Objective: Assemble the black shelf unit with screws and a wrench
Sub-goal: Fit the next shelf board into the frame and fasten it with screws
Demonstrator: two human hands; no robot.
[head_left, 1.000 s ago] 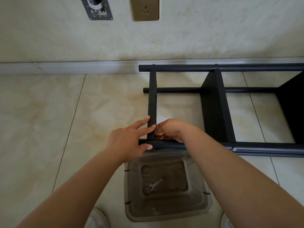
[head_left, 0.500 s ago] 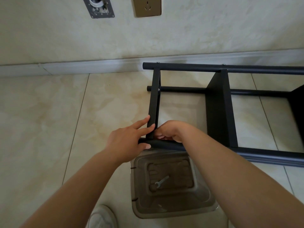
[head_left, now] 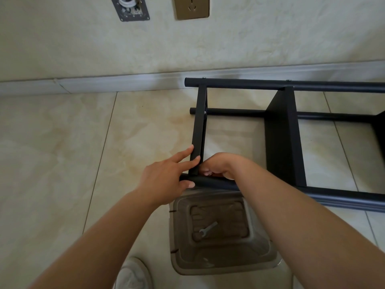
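The black shelf frame [head_left: 285,130] lies on its side on the tiled floor, its tubes running left to right. My left hand [head_left: 166,178] holds the left end of the near tube [head_left: 216,183], thumb over the tube and two straight fingers against the black cross bar [head_left: 199,126]. Just right of that bar, my right hand [head_left: 218,164] has its fingers curled in at the joint. What they pinch is hidden. A small silver wrench [head_left: 207,228] lies inside the plastic bin below the tube.
The translucent plastic bin [head_left: 218,261] stands on the floor under my forearms. A white shoe [head_left: 133,274] is at its left. The wall, skirting board [head_left: 125,82] and a socket [head_left: 191,7] lie beyond the frame. Bare tiles [head_left: 52,153] extend left.
Both hands stay at the same joint. The view has drifted, so the frame and bin sit slightly further right in the picture.
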